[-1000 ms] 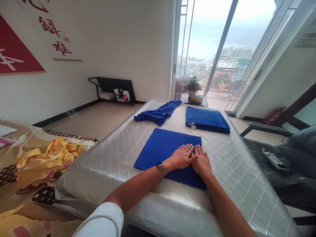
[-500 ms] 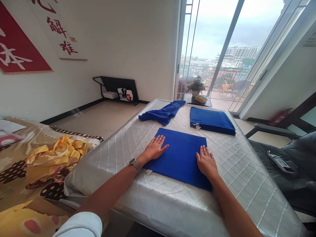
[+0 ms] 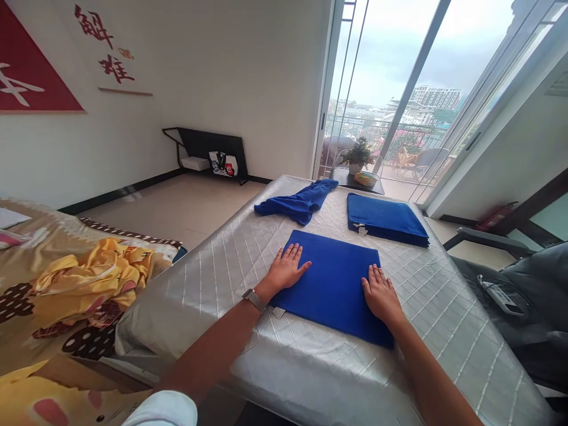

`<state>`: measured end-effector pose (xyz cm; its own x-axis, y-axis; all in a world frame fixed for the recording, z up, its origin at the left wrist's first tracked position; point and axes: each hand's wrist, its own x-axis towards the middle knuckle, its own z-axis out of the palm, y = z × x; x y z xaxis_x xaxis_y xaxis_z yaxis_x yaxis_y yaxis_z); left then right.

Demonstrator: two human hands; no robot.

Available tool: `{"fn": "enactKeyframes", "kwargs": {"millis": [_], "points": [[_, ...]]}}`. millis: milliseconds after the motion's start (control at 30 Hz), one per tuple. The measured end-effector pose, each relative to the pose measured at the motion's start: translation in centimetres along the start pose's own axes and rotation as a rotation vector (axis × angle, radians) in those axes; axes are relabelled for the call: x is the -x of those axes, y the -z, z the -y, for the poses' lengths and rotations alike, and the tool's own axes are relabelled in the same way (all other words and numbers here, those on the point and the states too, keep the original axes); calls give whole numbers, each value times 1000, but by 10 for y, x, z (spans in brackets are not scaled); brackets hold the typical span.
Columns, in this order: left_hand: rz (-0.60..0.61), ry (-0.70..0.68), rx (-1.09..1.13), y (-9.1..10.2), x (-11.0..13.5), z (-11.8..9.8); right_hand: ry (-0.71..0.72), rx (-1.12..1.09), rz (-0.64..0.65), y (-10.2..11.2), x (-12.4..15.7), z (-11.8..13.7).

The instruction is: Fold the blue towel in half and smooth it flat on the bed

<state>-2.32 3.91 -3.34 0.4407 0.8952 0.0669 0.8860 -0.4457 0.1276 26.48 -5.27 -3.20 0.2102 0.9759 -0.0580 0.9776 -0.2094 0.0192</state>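
A folded blue cloth (image 3: 331,290) lies flat on the silver quilted cover (image 3: 222,284), with a small white label showing at its near left corner. My left hand (image 3: 287,269), with a watch on the wrist, rests palm down on the cloth's left side, fingers stretched out. On the right edge of the same cloth my right hand (image 3: 381,294) lies flat, fingers extended. Behind it to the right sits a neat stack of folded blue cloths (image 3: 386,216) with white labels. A crumpled blue cloth (image 3: 302,203) lies at the far left of the cover.
To the left is a bed with a patterned cover and a rumpled yellow cloth (image 3: 93,275). A black armchair (image 3: 532,284) with a power strip (image 3: 501,296) on it stands at right. A small table with a potted plant (image 3: 357,155) is by the glass door.
The view has shifted slightly, so the cloths and both hands appear a little further right. Both hands still lie on the folded cloth, in nearly the same places.
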Motion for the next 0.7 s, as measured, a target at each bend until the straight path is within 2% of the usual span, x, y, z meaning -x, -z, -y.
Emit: {"fn": "enactKeyframes", "kwargs": {"millis": [200,333,500,600,700], "points": [[6,-1,24,1,1,0,-1,115,104,18,-10,-2],[-5,-6,32,1,2,0,-26,102,68,31,-25,2],[-26,-9,31,-2,2,2,-41,10,-3,17,-38,6],[-24,7,25,-4,0,7,-37,-27,-30,6,-39,4],[-19,41,18,-4,-3,14,-25,-62,-43,2,-37,1]]}}
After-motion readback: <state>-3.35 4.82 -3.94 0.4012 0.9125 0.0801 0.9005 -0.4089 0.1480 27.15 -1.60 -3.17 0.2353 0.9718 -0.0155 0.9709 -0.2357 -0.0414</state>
